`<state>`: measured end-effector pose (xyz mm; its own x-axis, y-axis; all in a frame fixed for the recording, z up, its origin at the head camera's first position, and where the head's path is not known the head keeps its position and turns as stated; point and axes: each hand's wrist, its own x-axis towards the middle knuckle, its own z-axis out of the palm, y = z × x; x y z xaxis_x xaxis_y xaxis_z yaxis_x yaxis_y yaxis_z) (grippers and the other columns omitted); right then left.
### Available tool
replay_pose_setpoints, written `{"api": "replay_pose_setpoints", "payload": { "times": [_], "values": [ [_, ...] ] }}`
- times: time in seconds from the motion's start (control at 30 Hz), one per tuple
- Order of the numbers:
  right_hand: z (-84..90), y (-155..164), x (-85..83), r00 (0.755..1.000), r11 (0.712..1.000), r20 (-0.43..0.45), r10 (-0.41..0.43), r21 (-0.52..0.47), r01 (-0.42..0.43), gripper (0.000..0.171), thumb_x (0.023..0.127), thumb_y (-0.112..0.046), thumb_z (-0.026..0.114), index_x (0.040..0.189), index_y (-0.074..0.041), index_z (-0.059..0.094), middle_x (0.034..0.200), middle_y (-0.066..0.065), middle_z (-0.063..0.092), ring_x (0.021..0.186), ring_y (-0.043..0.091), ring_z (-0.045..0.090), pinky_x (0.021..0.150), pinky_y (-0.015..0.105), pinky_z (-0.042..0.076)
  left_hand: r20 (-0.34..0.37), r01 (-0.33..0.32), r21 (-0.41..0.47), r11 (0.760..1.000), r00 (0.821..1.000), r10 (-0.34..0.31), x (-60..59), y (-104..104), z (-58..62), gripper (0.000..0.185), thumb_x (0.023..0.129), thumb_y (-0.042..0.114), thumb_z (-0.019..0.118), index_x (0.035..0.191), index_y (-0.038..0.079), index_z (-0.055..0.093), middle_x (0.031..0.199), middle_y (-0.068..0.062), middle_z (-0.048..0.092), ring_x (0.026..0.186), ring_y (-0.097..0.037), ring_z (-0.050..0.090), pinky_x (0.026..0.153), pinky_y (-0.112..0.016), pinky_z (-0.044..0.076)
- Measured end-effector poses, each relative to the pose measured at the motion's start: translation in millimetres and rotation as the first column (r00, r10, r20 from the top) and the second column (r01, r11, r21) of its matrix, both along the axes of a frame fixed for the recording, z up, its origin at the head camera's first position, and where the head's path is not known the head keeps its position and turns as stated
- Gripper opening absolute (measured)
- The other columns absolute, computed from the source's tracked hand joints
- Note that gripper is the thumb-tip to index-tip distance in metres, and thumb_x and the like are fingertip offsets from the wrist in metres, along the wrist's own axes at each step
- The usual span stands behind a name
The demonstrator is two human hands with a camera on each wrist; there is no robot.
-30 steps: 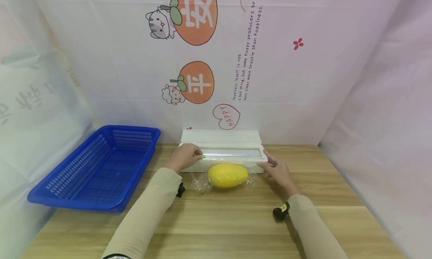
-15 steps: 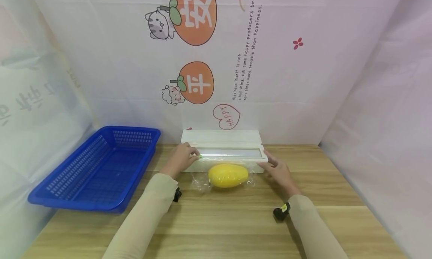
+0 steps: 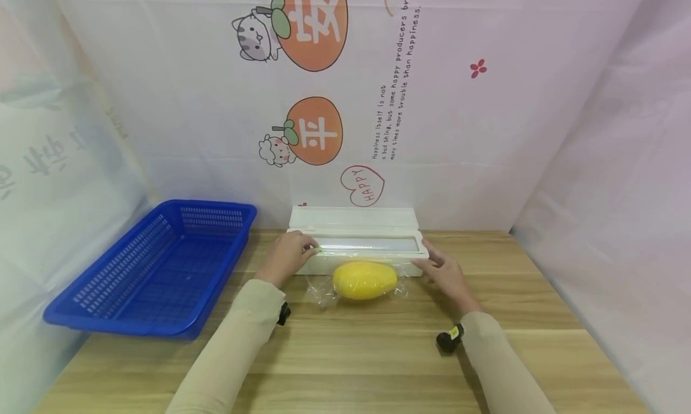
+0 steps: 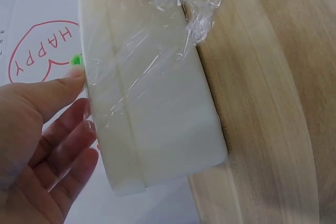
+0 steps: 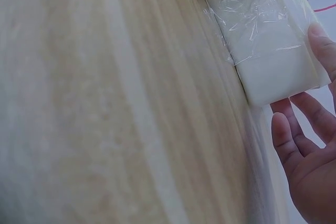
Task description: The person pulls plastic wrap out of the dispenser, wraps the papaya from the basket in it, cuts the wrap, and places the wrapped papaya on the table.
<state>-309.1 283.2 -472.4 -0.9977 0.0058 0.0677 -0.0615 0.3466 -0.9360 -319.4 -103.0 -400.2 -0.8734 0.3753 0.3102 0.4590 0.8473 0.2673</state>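
Note:
A white cling film dispenser (image 3: 356, 266) stands against the back wall with its lid (image 3: 353, 218) raised. My left hand (image 3: 288, 255) is at its left end, with the thumb and fingers on a small green slide cutter (image 4: 77, 60) at the top front edge. At the right end, my right hand (image 3: 442, 276) grips the dispenser, thumb on top and fingers round the end (image 5: 315, 124). A yellow oval fruit (image 3: 364, 281), perhaps a mango, lies just in front. Clear cling film (image 4: 202, 24) covers it and runs up over the dispenser's front.
To the left, a blue plastic basket (image 3: 194, 288) with slotted sides sits on the wooden table (image 3: 356, 354). A printed white sheet (image 3: 459, 132) hangs close behind the dispenser, and more sheeting encloses both sides.
My left hand has shifted slightly left along the dispenser's edge with the green slide cutter, then stayed almost still. The right hand, fruit and dispenser keep their places.

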Motion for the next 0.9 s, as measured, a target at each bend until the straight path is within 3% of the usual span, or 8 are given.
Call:
{"api": "replay_pose_setpoints", "payload": {
  "times": [0.33, 0.67, 0.9],
  "values": [
    [-0.3, 4, -1.7, 1.0, 1.0, -0.019, 0.008, 0.028, -0.008, 0.076, 0.087, -0.052, 0.074, 0.153, -0.036, 0.039, 0.151, 0.01, 0.047, 0.105, 0.028, 0.062, 0.076, 0.036, 0.058, -0.025, 0.009, 0.017, 1.0, 1.0, -0.008, 7.3, 1, 6.9, 0.014, 0.093, 0.016, 0.073, 0.104, 0.008, 0.079, 0.095, -0.008, 0.068, 0.088, -0.024, 0.065, 0.083, -0.041, 0.054],
    [-0.1, 3, -2.1, 1.0, 1.0, -0.009, 0.02, 0.007, -0.02, 0.076, 0.087, -0.05, 0.074, 0.153, -0.036, 0.039, 0.147, 0.014, 0.051, 0.097, 0.033, 0.065, 0.075, 0.038, 0.058, -0.096, 0.041, 0.048, 0.998, 0.995, -0.036, -3.8, -11, -3.5, 0.01, 0.089, 0.012, 0.077, 0.097, 0.006, 0.079, 0.089, -0.008, 0.071, 0.083, -0.023, 0.065, 0.078, -0.042, 0.054],
    [-3.5, 4, -2.5, 1.0, 0.999, -0.016, 0.022, 0.029, -0.021, 0.078, 0.087, -0.053, 0.073, 0.154, -0.035, 0.037, 0.149, 0.012, 0.048, 0.098, 0.029, 0.065, 0.075, 0.037, 0.058, -0.111, 0.044, 0.06, 0.997, 0.993, -0.037, 2.5, -8, -6.1, 0.011, 0.091, 0.009, 0.073, 0.099, 0.002, 0.078, 0.09, -0.011, 0.066, 0.083, -0.026, 0.064, 0.077, -0.04, 0.055]
  ]
}}
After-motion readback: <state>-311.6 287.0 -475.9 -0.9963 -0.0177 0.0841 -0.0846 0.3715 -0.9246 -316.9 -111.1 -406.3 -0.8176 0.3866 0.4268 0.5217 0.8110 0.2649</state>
